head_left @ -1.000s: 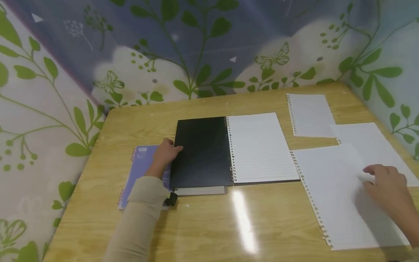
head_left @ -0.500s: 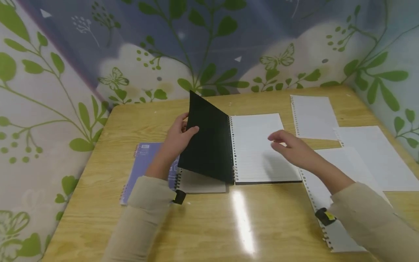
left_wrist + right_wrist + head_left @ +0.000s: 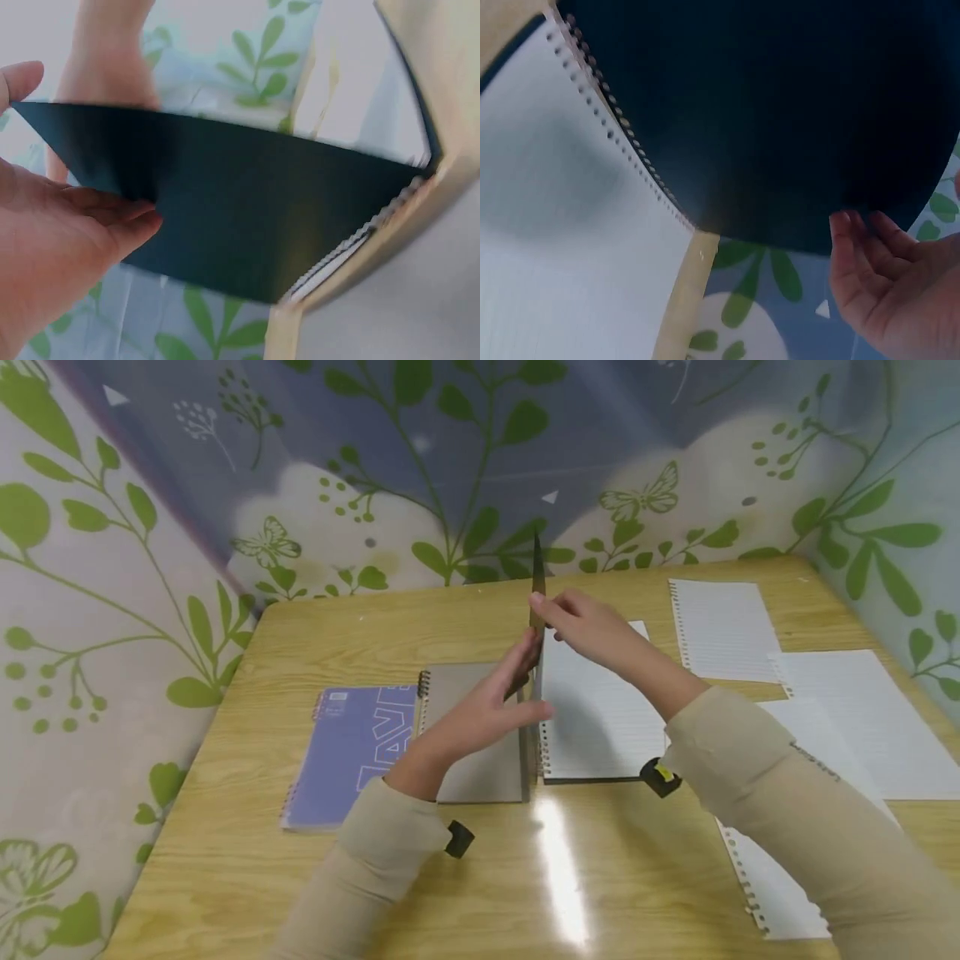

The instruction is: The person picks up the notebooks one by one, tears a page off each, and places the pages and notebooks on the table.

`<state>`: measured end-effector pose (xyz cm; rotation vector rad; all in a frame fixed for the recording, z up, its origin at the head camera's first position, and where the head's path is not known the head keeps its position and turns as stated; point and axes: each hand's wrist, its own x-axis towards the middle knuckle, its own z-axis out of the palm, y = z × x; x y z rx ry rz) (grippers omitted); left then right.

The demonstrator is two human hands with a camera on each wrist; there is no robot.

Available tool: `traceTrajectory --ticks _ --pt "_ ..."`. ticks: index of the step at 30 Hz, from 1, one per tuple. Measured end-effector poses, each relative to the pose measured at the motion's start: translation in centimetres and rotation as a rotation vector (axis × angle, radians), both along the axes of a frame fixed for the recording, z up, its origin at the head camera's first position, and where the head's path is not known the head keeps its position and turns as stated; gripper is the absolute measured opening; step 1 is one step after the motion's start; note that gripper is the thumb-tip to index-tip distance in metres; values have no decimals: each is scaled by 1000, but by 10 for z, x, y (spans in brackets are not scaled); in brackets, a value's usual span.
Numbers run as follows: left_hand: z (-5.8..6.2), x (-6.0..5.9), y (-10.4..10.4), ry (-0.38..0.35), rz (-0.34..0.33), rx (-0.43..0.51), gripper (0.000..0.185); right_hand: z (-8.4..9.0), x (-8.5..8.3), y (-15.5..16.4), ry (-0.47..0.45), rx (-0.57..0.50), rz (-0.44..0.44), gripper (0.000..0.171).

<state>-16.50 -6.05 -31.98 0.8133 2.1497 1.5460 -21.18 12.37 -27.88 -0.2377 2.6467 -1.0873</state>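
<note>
The black cover (image 3: 537, 568) of a ring-bound notebook stands nearly upright on its spine. Lined white paper (image 3: 600, 727) lies in the notebook, to the right of the rings. My left hand (image 3: 480, 714) rests its straight fingers on the cover's left side, its thumb reaching past the near edge; the left wrist view shows these fingers (image 3: 135, 225) flat against the cover (image 3: 240, 202). My right hand (image 3: 592, 627) is at the cover's upper edge from the right. In the right wrist view its loosely bent fingers (image 3: 862, 247) touch the cover's other face (image 3: 757, 112).
A grey-brown spiral notebook (image 3: 480, 777) lies left of the black one, beside a purple notebook (image 3: 322, 785). Several loose punched sheets, including a small lined sheet (image 3: 723, 631) and a larger one (image 3: 870, 718), lie at right on the wooden table (image 3: 360, 631). Patterned walls enclose it.
My left hand has lifted the black cover from lying flat at left to upright, uncovering the grey-brown notebook. My right hand has moved left from the loose sheets to the cover.
</note>
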Motion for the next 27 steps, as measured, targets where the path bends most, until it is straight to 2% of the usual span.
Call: traceTrajectory --ticks 3,7,12,15,21,27 --pt "-10 4 17 70 -72 -70 86 4 -2 10 3 68 -20 65" --pt "-32 5 36 167 -139 -225 87 -2 -1 30 43 135 -51 52" --pt "-60 2 47 267 -167 -421 89 -16 1 60 124 193 -61 30" --pt "-72 -1 49 300 -164 -517 89 -23 1 73 150 214 -64 27" --pt "-88 -7 54 336 -172 -669 89 -41 6 97 100 264 -111 30" --pt "-94 -7 62 378 -207 -796 85 -83 7 117 15 352 -153 28"
